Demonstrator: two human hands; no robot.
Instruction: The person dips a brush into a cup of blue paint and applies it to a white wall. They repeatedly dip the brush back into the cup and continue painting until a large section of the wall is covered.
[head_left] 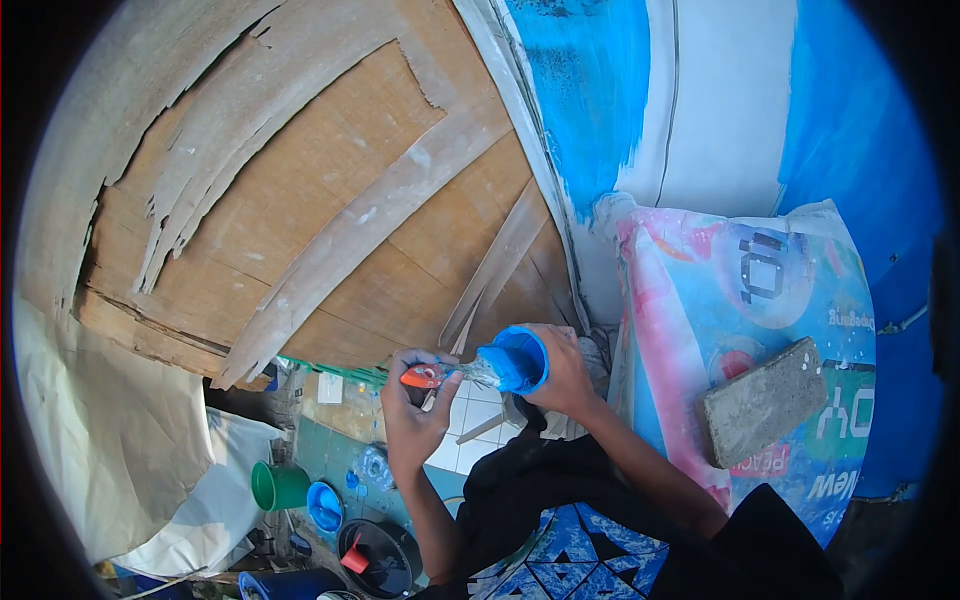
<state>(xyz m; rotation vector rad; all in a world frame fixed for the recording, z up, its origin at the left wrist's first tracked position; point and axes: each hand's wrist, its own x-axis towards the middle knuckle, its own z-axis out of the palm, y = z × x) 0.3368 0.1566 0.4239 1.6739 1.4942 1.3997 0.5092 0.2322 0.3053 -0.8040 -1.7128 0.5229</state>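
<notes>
The left hand (415,405) is closing around the orange handle of a paintbrush (440,375), whose wet bristles are reaching into the blue plastic cup of paint (517,360). The right hand (565,375) is gripping this cup, tilted toward the brush, in the middle of the scene, near the peeling plywood board (330,210). The brush, I judge, is being loaded; next it must be lifted carefully, without dripping. A grey concrete block (762,400) is lying on the printed sack (700,300), right.
</notes>
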